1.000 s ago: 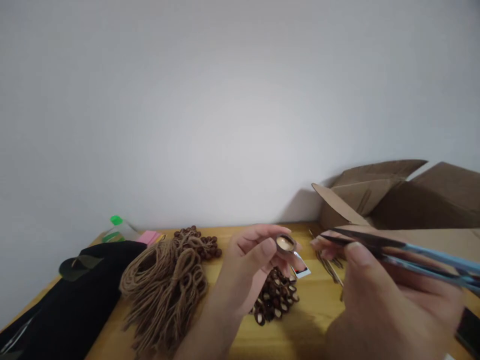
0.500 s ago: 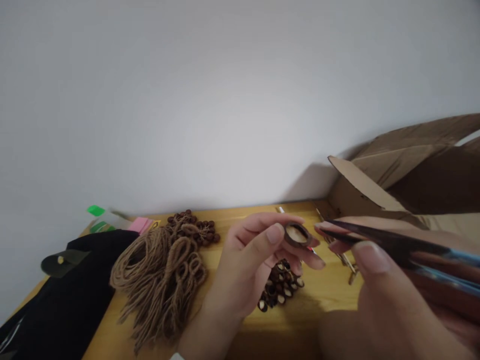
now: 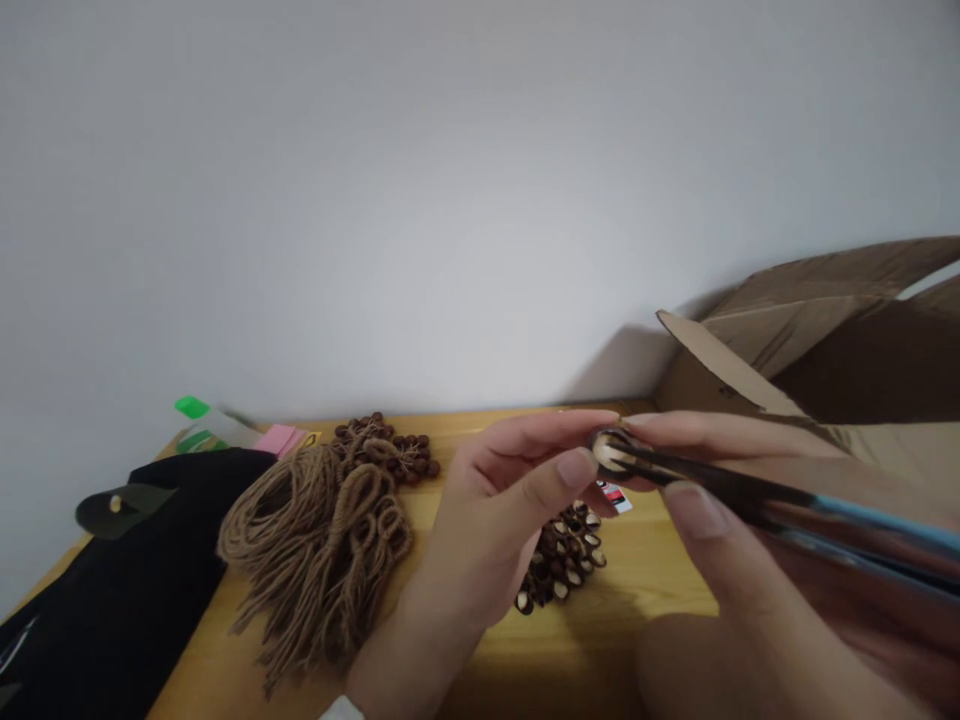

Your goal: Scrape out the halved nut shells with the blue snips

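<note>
Pinched between the thumb and fingers of my left hand (image 3: 487, 520) is a small dark brown, rounded shell piece (image 3: 609, 452) with a pale inside facing me. My right hand (image 3: 765, 590) grips a pair of tweezers (image 3: 757, 488), dark at the tips and blue further back. The tweezer tips lie at the pale inside of the piece; whether they grip anything is too small to tell. Right-hand fingertips reach close to the far side of the piece. Under my left hand, a cluster of similar dark pieces with pale insides (image 3: 562, 562) lies on the wooden table (image 3: 637, 600).
Left of my hands lies a bundle of brown cords (image 3: 307, 540), with dark red-brown beads (image 3: 420, 455) behind it. Black cloth (image 3: 165, 560), pink notes (image 3: 277, 440) and a green-ended clear item (image 3: 192, 407) sit further left. An open cardboard box (image 3: 802, 330) stands right, against the wall.
My right hand has moved left, bringing the tweezer tips from beside the shell piece onto its pale inside. The piece has turned and shifted slightly right and up in my left hand.
</note>
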`<state>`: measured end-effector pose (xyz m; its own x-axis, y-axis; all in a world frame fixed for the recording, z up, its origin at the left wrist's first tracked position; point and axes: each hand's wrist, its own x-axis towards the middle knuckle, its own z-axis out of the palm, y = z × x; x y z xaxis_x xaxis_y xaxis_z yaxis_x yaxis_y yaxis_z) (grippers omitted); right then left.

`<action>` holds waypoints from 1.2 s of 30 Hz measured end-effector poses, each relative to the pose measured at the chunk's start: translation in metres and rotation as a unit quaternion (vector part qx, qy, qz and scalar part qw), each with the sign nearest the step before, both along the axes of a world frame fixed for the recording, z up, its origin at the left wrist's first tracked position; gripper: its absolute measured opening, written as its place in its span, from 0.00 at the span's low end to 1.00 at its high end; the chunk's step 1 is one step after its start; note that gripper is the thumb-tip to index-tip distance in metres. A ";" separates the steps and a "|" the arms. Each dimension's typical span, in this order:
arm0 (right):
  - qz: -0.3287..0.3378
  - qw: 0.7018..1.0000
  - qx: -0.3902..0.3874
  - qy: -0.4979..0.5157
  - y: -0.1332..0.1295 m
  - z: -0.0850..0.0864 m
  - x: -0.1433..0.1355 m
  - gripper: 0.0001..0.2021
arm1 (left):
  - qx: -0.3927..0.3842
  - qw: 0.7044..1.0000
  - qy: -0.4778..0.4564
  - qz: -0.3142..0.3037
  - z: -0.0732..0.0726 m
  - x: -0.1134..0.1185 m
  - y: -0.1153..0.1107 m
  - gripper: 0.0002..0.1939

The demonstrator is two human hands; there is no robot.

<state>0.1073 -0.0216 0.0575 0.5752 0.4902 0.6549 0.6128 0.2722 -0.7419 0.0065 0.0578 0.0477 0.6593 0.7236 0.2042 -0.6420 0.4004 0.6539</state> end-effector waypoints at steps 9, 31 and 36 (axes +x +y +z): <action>0.003 0.993 -0.032 -0.110 -0.002 0.007 0.011 0.03 | 0.035 0.998 0.044 0.034 -0.005 0.000 -0.001 0.06; 0.046 0.975 -0.053 -0.211 -0.002 0.000 0.040 0.09 | -0.019 0.999 0.014 0.027 -0.005 0.008 -0.002 0.04; 0.155 0.935 -0.127 -0.292 0.003 0.009 0.062 0.14 | -0.017 0.999 0.029 0.035 -0.007 0.008 -0.002 0.05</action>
<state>0.1695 -0.0188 0.0664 -0.0405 0.7565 0.6528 0.8547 0.3647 -0.3696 0.0143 0.0561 0.0407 0.6165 0.7744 0.1421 -0.6312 0.3783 0.6771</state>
